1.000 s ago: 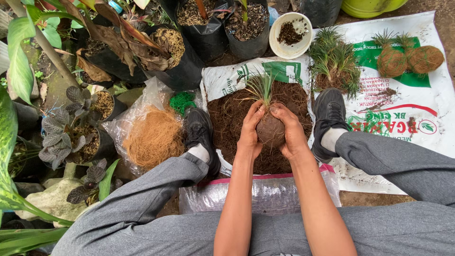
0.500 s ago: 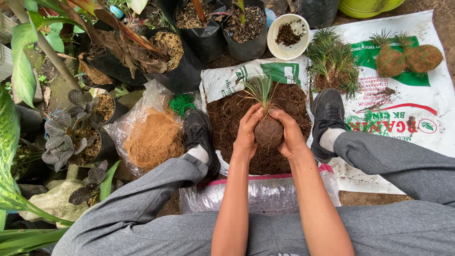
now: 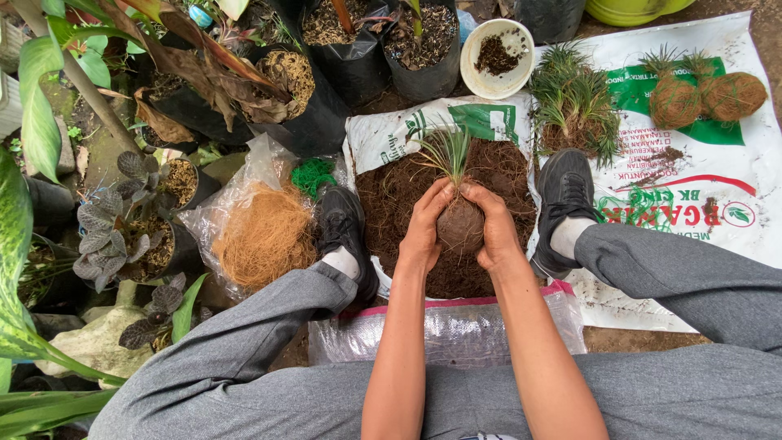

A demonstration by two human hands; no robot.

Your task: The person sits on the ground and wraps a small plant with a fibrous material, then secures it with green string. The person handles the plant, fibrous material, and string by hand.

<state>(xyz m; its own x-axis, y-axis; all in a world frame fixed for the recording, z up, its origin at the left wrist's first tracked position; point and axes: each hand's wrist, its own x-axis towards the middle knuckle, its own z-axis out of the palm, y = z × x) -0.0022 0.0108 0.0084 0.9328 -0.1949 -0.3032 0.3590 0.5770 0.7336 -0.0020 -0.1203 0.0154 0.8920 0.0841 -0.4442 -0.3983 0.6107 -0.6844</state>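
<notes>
Head view shows us seated low, grey-trousered legs spread, both arms reaching forward over an open sack of dark brown potting soil (image 3: 399, 204) that lies between our black shoes. We cup a round ball of dark soil with a tuft of thin green grass blades (image 3: 460, 222) between both hands, just above the soil heap. Our left hand (image 3: 423, 224) presses the ball's left side and our right hand (image 3: 495, 228) its right side, fingers curled and clamped around it, thumbs up near the base of the grass. To the left, beside our left shoe (image 3: 342, 224), a clear plastic bag of orange-brown coconut fibre (image 3: 265, 236) lies open, with a small bundle of green string (image 3: 314, 175) touching its far edge. Farther off stand black plastic grow bags filled with soil and husk (image 3: 358, 49) and a round white bowl holding a little dark soil (image 3: 497, 57). On the right, a flat white printed sack (image 3: 700, 187) is spread on the ground; a clump of loose grass plants (image 3: 574, 110) lies on its far left part, and two finished fibre-wrapped balls with grass tops (image 3: 705, 96) sit side by side at its far end. Near us, a clear plastic sack (image 3: 456, 334) lies across the ground under our forearms.
</notes>
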